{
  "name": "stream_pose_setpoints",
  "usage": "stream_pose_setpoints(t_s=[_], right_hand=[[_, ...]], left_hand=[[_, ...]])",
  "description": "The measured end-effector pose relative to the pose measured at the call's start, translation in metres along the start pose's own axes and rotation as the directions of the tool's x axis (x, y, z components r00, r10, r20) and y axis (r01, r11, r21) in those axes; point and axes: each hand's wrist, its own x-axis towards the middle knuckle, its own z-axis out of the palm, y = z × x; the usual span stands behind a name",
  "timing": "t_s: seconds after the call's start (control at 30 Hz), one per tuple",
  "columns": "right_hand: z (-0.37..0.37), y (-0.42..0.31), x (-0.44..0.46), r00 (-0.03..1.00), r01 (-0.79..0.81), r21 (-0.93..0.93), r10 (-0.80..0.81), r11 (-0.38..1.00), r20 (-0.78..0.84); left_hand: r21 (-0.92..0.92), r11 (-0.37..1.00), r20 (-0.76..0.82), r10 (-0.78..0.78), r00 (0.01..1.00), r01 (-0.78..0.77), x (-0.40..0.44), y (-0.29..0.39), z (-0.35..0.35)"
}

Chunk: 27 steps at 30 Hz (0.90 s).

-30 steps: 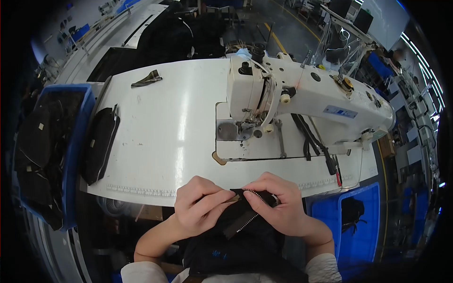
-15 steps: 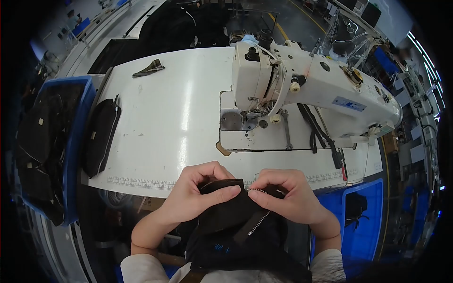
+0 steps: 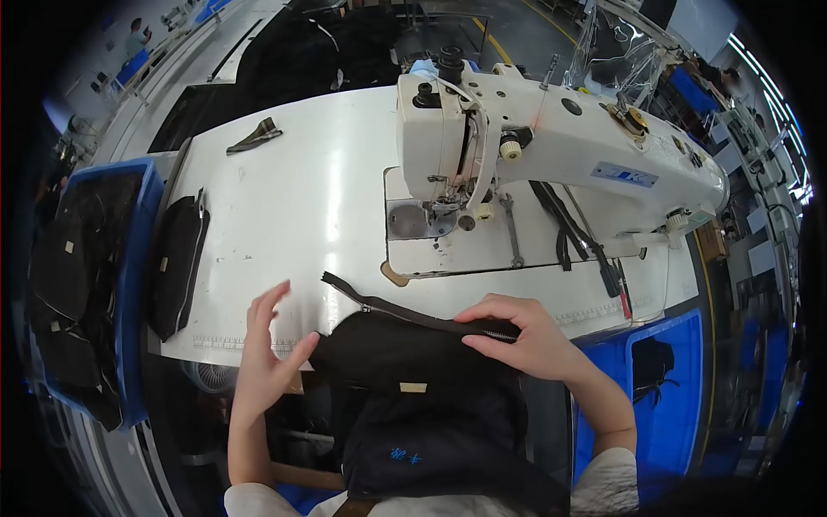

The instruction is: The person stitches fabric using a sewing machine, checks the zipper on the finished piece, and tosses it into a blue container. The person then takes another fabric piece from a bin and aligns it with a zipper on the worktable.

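Note:
A black fabric piece (image 3: 405, 349) with a small pale tag hangs over the front edge of the white table, and a dark zipper (image 3: 396, 313) runs along its top. My right hand (image 3: 517, 336) pinches the zipper and fabric at their right end, the thumb below and fingers above. At the left end of the fabric, my left hand (image 3: 271, 345) is open, thumb and fingers spread, its thumb tip close to the fabric's edge. The zipper's loose left end lies on the table. Behind the hands stands a white sewing machine (image 3: 551, 138).
On the table's left lies another black zippered piece (image 3: 178, 267); a dark scrap (image 3: 255, 136) lies farther back. Black zipper strips (image 3: 564, 226), a wrench (image 3: 512, 228) and a red-handled tool (image 3: 625, 302) lie right. Blue bins stand left (image 3: 138, 302) and right (image 3: 685, 379). A person (image 3: 136, 39) is far back left.
My left hand has let go of the fabric and moved left, opening. The fabric has been turned and spread out, its tag now showing. My right hand still holds its right end.

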Motion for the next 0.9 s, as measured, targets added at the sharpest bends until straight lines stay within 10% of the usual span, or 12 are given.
stream_pose_setpoints(t_s=[0.07, 0.17, 0.27, 0.4, 0.67, 0.9], right_hand=[[0.000, -0.007, 0.013, 0.986, 0.119, -0.083, -0.108, 0.989, 0.125], [0.012, -0.020, 0.027, 0.948, 0.224, -0.087, -0.196, 0.971, 0.252], [0.020, -0.028, 0.023, 0.969, 0.171, -0.004, -0.167, 0.985, 0.183], [-0.004, -0.028, 0.002, 0.987, -0.151, -0.017, 0.152, 0.988, 0.055], [0.025, -0.036, 0.002, 0.981, 0.149, 0.067, -0.139, 0.987, -0.138], [0.019, -0.048, 0.002, 0.991, 0.102, -0.105, -0.110, 0.989, -0.077]], left_hand=[[0.238, 0.951, -0.067, 0.218, 0.974, -0.196, 0.005, 0.033, 0.014], [0.193, 0.878, 0.328, 0.363, 0.872, -0.438, 0.022, 0.059, 0.032], [-0.178, 0.981, 0.464, 0.155, 0.872, -0.080, 0.025, 0.055, 0.049], [-0.083, 0.957, 0.046, 0.282, 0.958, -0.277, 0.025, 0.044, 0.042], [-0.040, 0.891, 0.131, 0.452, 0.882, -0.451, 0.026, 0.078, 0.047], [-0.058, 0.828, 0.045, 0.561, 0.827, -0.558, 0.025, 0.066, 0.054]])
